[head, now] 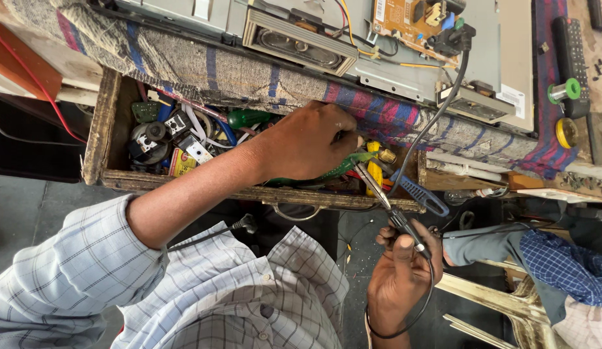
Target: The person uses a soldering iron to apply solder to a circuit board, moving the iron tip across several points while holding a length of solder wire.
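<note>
My left hand (307, 142) reaches into an open wooden drawer (97, 123) full of parts and tools. Its fingers are closed around a green-handled tool (346, 165) at the drawer's front right. My right hand (401, 265) is lower down, in front of the drawer. It grips a black-handled tool with a metal tip (385, 203) that points up toward the left hand. A black cable (437, 113) runs from this tool, loops around my right wrist, and rises to the opened flat device on the bench.
A blue-handled tool (420, 194) and a yellow one (374, 169) lie at the drawer's right end. The striped cloth (249, 81) carries an opened device with an orange circuit board (404, 22). Solder spools (565, 90) and a remote sit right. Another person's leg (488, 242) is nearby.
</note>
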